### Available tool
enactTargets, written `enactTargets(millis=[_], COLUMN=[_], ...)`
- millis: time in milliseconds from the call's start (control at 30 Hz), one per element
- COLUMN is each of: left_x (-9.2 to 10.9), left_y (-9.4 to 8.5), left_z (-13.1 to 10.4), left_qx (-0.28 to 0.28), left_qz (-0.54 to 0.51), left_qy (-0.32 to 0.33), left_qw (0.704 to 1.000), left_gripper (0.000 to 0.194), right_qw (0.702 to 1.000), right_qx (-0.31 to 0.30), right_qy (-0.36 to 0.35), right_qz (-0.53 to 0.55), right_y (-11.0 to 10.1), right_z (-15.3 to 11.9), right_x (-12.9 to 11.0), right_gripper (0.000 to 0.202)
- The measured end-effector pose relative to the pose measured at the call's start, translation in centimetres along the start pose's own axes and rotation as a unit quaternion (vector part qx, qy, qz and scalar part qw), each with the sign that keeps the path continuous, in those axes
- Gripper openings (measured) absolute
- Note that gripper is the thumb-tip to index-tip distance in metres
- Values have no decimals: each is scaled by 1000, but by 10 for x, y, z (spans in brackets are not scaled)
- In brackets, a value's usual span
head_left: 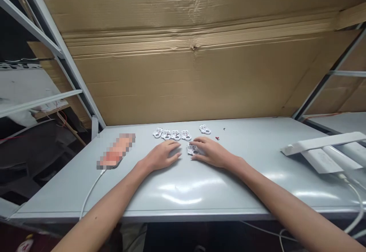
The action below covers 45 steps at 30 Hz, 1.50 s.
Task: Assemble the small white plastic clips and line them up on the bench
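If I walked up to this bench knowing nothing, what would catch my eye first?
Probably the two bare hands resting at the middle of the grey table: the left hand lies flat, and the right hand touches a small white part. Just beyond them, a row of four similar white parts lines up, with a fifth part set apart to its right. Behind everything rises a big creased cardboard sheet.

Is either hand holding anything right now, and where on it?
Right hand pins a small white part on the table by its right end. Left hand rests flat, holding nothing.
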<state>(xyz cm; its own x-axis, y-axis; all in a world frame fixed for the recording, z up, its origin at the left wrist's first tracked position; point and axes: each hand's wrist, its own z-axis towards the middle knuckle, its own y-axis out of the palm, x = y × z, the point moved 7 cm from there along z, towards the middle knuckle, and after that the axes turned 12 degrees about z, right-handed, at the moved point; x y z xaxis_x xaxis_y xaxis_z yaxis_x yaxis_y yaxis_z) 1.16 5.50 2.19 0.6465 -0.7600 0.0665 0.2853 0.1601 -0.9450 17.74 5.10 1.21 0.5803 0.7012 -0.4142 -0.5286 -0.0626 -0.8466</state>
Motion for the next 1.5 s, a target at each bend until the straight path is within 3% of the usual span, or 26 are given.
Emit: enactTargets(millis=[100, 200, 333, 433, 533, 1033, 1233, 1367, 1500], left_x=[1, 5, 23, 31, 30, 18, 17, 17, 18], left_y=[2, 3, 3, 7, 10, 8, 7, 7, 8], left_z=[1, 2, 3, 3, 2, -1, -2, -2, -2], left_qx=[-11, -8, -16, -41, -56, -46, -48, -52, -56], left_qz=[-1, 4, 10, 13, 14, 17, 20, 16, 16], left_qy=[-15, -22, 30, 54, 49, 21, 27, 20, 19], left_qw=[1000, 1000, 999, 998, 997, 999, 998, 998, 998], left_gripper=[39, 43, 43, 42, 42, 41, 41, 41, 42], right_qw=[1000, 998, 976, 957, 950, 955, 949, 939, 892], right_qx=[13, 60, 157, 152, 128, 82, 129, 181, 194], right_qy=[-26, -6, 145, 241, 280, 274, 286, 279, 263], right_qz=[-10, -4, -32, -53, -47, -76, -23, 86, 313], right_y=[6, -6, -42, -54, -53, -50, -53, -55, -50], right_z=[4, 0, -21, -36, -41, -34, -37, -36, -30], right_x=[-6, 10, 61, 90, 101, 87, 95, 94, 85], right_gripper=[48, 46, 35, 27, 24, 24, 19, 18, 30])
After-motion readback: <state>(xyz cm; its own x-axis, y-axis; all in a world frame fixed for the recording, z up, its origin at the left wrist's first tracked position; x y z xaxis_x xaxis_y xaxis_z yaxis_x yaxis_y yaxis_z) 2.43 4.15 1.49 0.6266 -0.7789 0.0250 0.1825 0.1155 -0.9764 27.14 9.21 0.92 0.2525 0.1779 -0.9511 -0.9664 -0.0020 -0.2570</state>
